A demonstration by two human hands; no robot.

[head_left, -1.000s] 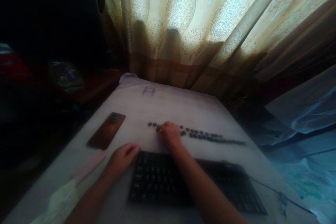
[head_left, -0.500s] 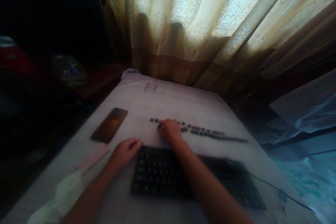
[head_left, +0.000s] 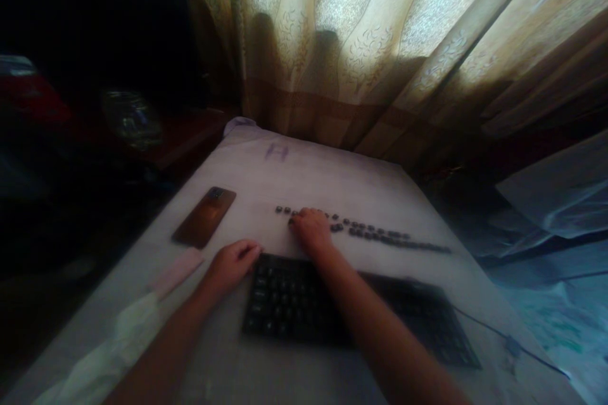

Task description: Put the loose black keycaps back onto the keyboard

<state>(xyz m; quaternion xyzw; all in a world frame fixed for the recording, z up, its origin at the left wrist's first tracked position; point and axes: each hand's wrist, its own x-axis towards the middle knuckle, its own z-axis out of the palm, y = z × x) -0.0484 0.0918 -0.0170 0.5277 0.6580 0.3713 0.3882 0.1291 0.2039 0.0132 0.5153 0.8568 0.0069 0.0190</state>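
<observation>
A black keyboard (head_left: 294,304) lies on a pale cloth-covered table (head_left: 332,183). Behind it runs a row of small dark keycaps (head_left: 375,235). My right hand (head_left: 311,229) reaches over the keyboard's far edge, its fingers curled down onto the left part of that row; whatever they pinch is too small to make out. My left hand (head_left: 232,264) rests at the keyboard's far left corner with the fingers loosely curled and nothing seen in them.
A phone (head_left: 204,217) lies face down at the left. A pink strip (head_left: 175,271) and a pale cloth (head_left: 109,354) sit near the left edge. A cable (head_left: 503,335) runs off to the right. A patterned curtain (head_left: 380,44) hangs behind.
The view has shifted slightly; both hands stay in place relative to the keyboard and the keycap row.
</observation>
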